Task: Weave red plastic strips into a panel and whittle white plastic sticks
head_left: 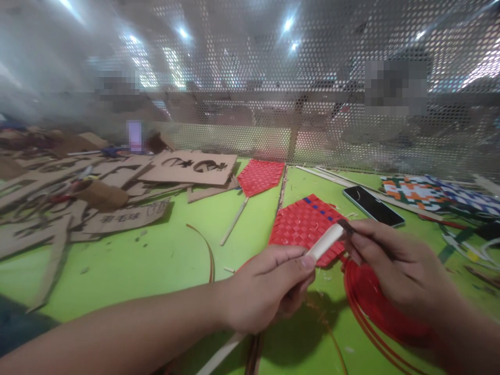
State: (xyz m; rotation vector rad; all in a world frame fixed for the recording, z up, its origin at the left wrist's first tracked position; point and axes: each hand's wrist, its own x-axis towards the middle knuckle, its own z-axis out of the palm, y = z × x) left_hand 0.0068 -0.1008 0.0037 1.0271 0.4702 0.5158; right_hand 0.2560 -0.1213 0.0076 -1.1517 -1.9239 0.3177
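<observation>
My left hand point(273, 286) is closed round a pale wooden strip point(327, 244), which sticks out past my fingers at the upper right and runs down to the lower left. At the strip's upper end, my right hand point(394, 260) pinches a small dark piece point(346, 229) between thumb and finger. Behind both hands lies a red woven panel point(300, 223) with a few blue squares along its upper edge. Farther back is a smaller red woven panel point(261, 177) with a pale stick point(234, 221) at its lower point. A coil of red strip point(369, 297) lies beneath my right hand.
Cut cardboard point(191, 165) and a cardboard roll point(100, 195) are heaped on the left of the green table point(156, 265). A phone point(373, 205) and multicoloured woven pieces point(414, 191) lie at the right. A perforated screen point(250, 104) stands along the back.
</observation>
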